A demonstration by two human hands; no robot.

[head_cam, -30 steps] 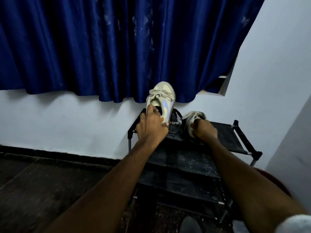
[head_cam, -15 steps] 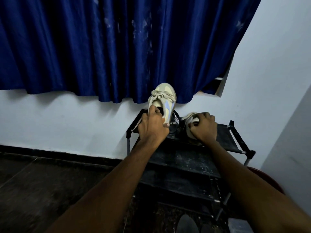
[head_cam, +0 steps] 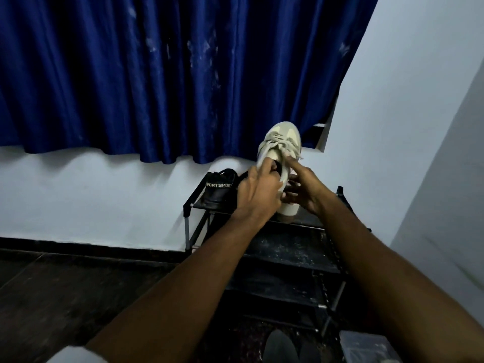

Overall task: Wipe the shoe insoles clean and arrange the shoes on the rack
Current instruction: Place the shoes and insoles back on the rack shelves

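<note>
A cream sneaker [head_cam: 281, 138] stands toe-up on the top shelf of the black shoe rack [head_cam: 285, 254], leaning against the white wall. My left hand [head_cam: 258, 191] grips the sneaker's collar from the left. My right hand [head_cam: 305, 191] holds its right side, fingers curled round the heel part and the index finger up by the laces. A black shoe lettered "SPORTSPORT" [head_cam: 220, 191] sits at the left end of the same shelf, apart from my hands. Any second cream shoe is hidden behind my hands.
A blue curtain [head_cam: 170, 74] hangs just above and behind the rack. A white wall corner [head_cam: 432, 153] closes in on the right. Lower rack tiers are dusty. A dark shoe toe [head_cam: 280, 345] and a clear box [head_cam: 366, 347] lie at the bottom, on the dark floor [head_cam: 65, 297].
My right hand left the shoe lying on the right and came over to the upright cream sneaker. The sneaker now stands right of the black shoe instead of left of it.
</note>
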